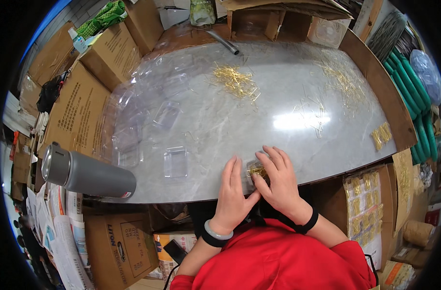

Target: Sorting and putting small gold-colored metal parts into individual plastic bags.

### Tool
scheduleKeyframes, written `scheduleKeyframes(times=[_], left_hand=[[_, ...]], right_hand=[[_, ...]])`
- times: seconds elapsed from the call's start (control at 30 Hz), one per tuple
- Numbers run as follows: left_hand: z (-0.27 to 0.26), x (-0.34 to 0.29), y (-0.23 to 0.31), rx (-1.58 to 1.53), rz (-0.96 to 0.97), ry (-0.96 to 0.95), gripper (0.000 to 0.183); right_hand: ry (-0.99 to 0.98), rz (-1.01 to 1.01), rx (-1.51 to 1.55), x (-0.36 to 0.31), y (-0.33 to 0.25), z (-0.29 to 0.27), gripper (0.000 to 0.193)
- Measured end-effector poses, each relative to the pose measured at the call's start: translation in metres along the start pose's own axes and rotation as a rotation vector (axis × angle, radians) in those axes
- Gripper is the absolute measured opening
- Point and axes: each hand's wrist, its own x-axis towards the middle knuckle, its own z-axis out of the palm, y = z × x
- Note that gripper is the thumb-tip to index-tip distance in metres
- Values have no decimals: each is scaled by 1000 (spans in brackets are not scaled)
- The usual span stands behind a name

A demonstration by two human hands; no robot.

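Note:
At the table's near edge, a small clear plastic box holding gold wire pieces [256, 170] lies between my hands, partly hidden by fingers. My right hand [282, 186] grips it, thumb on the near side and fingers reaching over its right side. Just left of the box, my left hand [229, 199] has its fingers stretched forward and its thumb out towards the right hand; nothing shows in it. An empty clear plastic box [176, 162] sits left of my hands. Farther back is a pile of thin gold wire hooks [235, 81].
More clear plastic boxes [167, 114] spread over the table's left. Loose gold wires [343, 79] lie at the far right, with a gold bundle [381, 136] by the wooden edge board [381, 82]. A grey bottle [92, 175] lies at the near left; a metal tube [224, 42] is at the back.

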Motion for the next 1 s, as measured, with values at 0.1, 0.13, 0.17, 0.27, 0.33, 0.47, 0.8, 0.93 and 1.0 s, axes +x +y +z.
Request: scheduleKeyframes(times=[0.1, 0.13, 0.17, 0.27, 0.33, 0.47, 0.8, 0.93, 1.0], left_hand=[[-5, -7, 0, 33, 50, -37, 74], [-4, -9, 1, 19, 28, -15, 65], [-4, -11, 2, 5, 6, 7, 57], [-4, -15, 5, -38, -9, 40, 44], [-9, -17, 5, -21, -31, 50, 40], [-16, -1, 8, -40, -150, 39, 21], [-9, 9, 7, 96, -125, -45, 14], [-11, 9, 4, 24, -202, -47, 14], [-12, 9, 2, 62, -188, -40, 14]], right_hand=[[2, -16, -47, -1, 0, -1, 49], [-1, -23, -63, -1, 0, -2, 50], [-1, -22, -62, -2, 0, -2, 50], [2, -33, -61, -2, 4, -1, 50], [-1, -50, -55, -2, 3, -3, 50], [-3, -67, -43, -3, 6, -4, 50], [27, -86, -21, -4, 8, -4, 51], [13, -104, -14, -4, 9, -7, 51], [13, -102, -13, -5, 10, -8, 51]])
